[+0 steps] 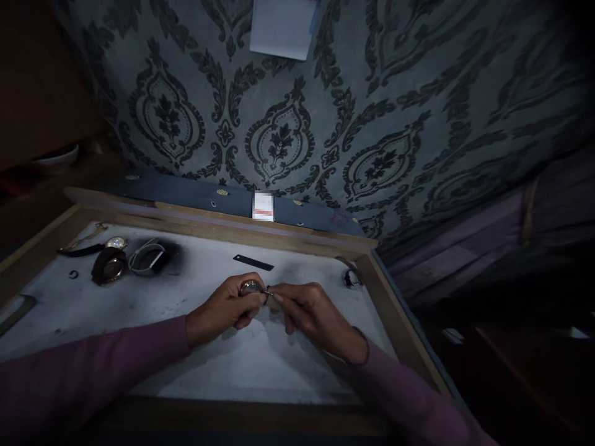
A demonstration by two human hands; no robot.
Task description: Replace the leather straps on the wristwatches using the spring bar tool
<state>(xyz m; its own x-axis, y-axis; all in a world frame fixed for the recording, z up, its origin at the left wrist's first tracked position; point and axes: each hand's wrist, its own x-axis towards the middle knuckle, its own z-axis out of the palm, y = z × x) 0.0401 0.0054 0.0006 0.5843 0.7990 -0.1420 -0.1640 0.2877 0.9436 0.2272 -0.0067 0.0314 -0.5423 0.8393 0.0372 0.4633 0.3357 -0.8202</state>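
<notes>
My left hand (226, 308) is closed around a round watch (251, 287) with a shiny gold-toned rim. Close against it, my right hand (310, 313) pinches a thin metal piece (269, 293) between thumb and fingertips at the watch's right edge. Whether that piece is a tool or part of the watch, I cannot tell. The fingers hide much of the watch. Just beyond both hands, a flat dark strip (253, 262) lies on the white surface (204, 371).
A wooden rim (395, 297) borders the white surface. Several watches lie at the left, including a gold-faced watch (116, 243) and a brown-strapped watch (109, 266). A small dark item (352, 279) sits at the right. Behind the rim stands a small white card (263, 205) before patterned wallpaper.
</notes>
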